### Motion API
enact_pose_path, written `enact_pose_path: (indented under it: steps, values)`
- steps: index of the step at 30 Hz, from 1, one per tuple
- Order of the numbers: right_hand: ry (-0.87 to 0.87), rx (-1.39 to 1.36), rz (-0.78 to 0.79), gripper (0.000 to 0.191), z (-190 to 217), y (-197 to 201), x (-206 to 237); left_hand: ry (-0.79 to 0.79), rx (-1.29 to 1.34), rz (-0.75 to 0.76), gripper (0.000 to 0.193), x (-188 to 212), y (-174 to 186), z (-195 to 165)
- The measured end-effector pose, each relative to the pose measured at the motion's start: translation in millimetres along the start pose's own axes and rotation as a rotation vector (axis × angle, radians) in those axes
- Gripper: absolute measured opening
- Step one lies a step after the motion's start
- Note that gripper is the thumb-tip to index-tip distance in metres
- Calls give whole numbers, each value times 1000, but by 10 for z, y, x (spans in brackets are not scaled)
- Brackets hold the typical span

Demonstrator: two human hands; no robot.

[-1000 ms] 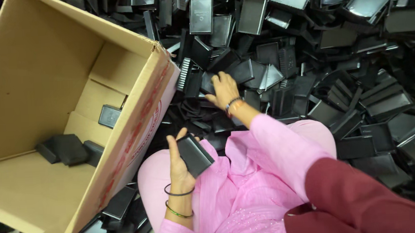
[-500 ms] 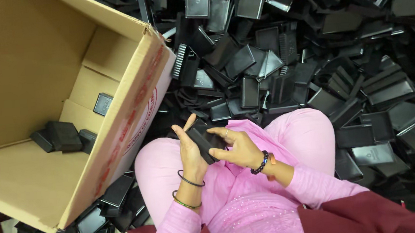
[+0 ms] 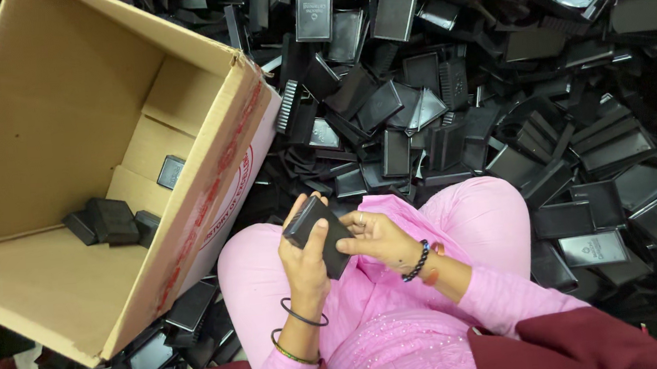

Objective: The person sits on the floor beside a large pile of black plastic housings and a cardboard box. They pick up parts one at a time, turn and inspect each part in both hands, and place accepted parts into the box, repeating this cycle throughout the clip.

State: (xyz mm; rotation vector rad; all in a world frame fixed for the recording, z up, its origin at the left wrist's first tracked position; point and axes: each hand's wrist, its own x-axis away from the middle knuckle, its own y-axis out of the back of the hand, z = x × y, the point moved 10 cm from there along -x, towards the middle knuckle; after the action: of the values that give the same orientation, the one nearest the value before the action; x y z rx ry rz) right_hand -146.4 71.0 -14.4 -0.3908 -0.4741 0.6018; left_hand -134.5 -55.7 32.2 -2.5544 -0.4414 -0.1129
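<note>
I sit with my pink-clad knees in front of a big heap of black plastic box parts. Both hands meet over my lap on a small black plastic box. My left hand grips it from below, thumb across its face. My right hand presses against its right side, fingers on its edge. Bangles circle my left wrist and a dark bead bracelet my right.
An open cardboard carton lies tilted at the left, with a few black boxes inside near its bottom corner. More black parts lie under and beside the carton by my left knee. A maroon cloth covers the lower right.
My right hand reached into the heap a second ago, then came back to my lap and joined the left hand on the black box. The view shifted slightly.
</note>
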Motion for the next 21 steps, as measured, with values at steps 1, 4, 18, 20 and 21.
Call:
enact_pose_path:
  steps: [1, 4, 18, 20, 21]
  values:
    - [5, 8, -10, 48, 2, 12, -16, -19, -40, 15, 55, 8, -38, -89]
    - [90, 59, 84, 44, 135, -103, -205, -121, -188, 79, 54, -37, -125, -556]
    - [631, 1406, -323, 20, 553, 557, -1212, -441, -427, -199, 66, 76, 604, -695]
    - [512, 1108, -304, 18, 441, 473, -654, 277, 350, 59, 46, -86, 484, 487]
    - [481, 927, -241, 18, 378, 384, -371, 568, 954, 362, 50, 42, 106, 681]
